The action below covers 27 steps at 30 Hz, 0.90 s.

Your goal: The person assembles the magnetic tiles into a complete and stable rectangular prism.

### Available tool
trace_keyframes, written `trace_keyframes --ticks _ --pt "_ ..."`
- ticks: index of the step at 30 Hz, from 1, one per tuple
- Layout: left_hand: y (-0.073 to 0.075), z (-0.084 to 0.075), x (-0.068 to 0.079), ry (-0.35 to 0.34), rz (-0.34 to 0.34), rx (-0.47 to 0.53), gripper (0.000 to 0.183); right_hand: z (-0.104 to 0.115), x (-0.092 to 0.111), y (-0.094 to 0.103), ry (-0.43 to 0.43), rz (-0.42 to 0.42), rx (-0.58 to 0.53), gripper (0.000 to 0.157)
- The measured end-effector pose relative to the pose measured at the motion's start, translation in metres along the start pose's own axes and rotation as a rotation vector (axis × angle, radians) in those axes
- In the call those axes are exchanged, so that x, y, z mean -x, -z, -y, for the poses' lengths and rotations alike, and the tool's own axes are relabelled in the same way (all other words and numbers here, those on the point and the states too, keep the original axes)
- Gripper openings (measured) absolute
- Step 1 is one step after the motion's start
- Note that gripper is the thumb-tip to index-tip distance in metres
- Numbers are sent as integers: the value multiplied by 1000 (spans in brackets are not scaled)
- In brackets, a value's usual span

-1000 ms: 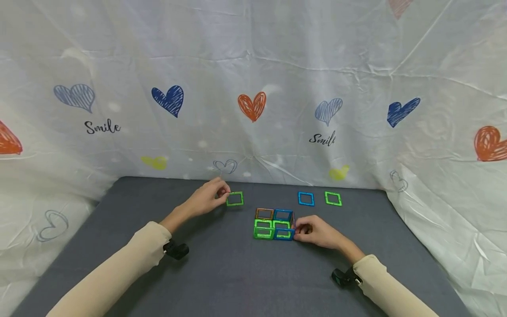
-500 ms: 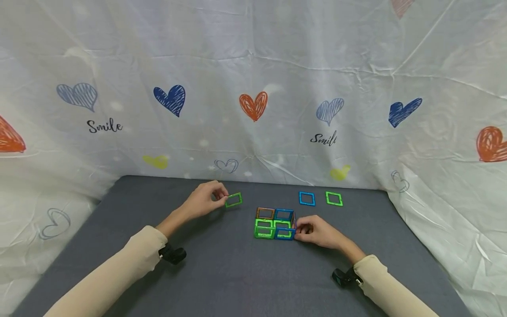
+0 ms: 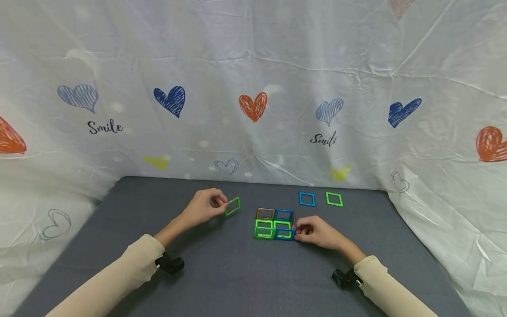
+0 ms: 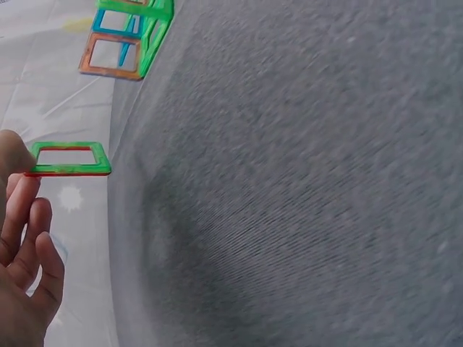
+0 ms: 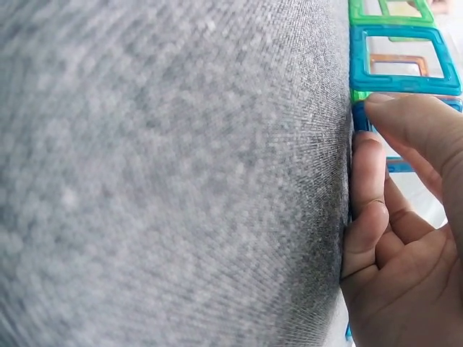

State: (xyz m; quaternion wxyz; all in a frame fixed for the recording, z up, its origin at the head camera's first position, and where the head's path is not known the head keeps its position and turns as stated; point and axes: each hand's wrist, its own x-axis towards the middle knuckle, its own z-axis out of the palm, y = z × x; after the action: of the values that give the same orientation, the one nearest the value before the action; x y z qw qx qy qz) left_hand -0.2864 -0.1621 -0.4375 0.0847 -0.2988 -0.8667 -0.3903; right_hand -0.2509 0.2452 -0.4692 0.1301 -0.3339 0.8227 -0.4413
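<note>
My left hand (image 3: 206, 206) pinches a green square magnetic tile (image 3: 239, 202) by its edge, raised and tilted above the cloth. In the left wrist view this tile (image 4: 69, 169) shows a red edge. To its right stands a low box of magnetic tiles (image 3: 274, 230), with green and blue at the front, orange and blue at the back. My right hand (image 3: 318, 232) holds the right end of the box, thumb by the front corner. The right wrist view shows the thumb against a blue tile (image 5: 405, 83) and curled fingers beside a darker blue end tile.
A loose blue square tile (image 3: 306, 193) and a loose green one (image 3: 334, 193) lie flat behind the box, to the right. Dark grey cloth (image 3: 245, 277) covers the table. A white curtain (image 3: 206, 53) printed with hearts hangs at the back and sides.
My left hand has lifted the green tile off the cloth, tipped it up and drawn it slightly nearer. The right hand and the tile box have stayed in place.
</note>
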Motion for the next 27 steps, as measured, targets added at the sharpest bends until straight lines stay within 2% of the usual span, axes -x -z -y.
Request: trace_keyframes --ticks 4,11,21,27 --pt "-5 -1 5 17 -26 35 3 0 0 0 8 -2 -3 7" --pt "-17 -10 13 29 -102 69 5 2 1 -1 45 -7 -4 6" --pt "-44 -33 20 111 -208 88 3 7 1 -1 7 -18 -11 5" --pt "-56 -39 22 129 -251 77 10 7 2 -2 2 -25 -13 5"
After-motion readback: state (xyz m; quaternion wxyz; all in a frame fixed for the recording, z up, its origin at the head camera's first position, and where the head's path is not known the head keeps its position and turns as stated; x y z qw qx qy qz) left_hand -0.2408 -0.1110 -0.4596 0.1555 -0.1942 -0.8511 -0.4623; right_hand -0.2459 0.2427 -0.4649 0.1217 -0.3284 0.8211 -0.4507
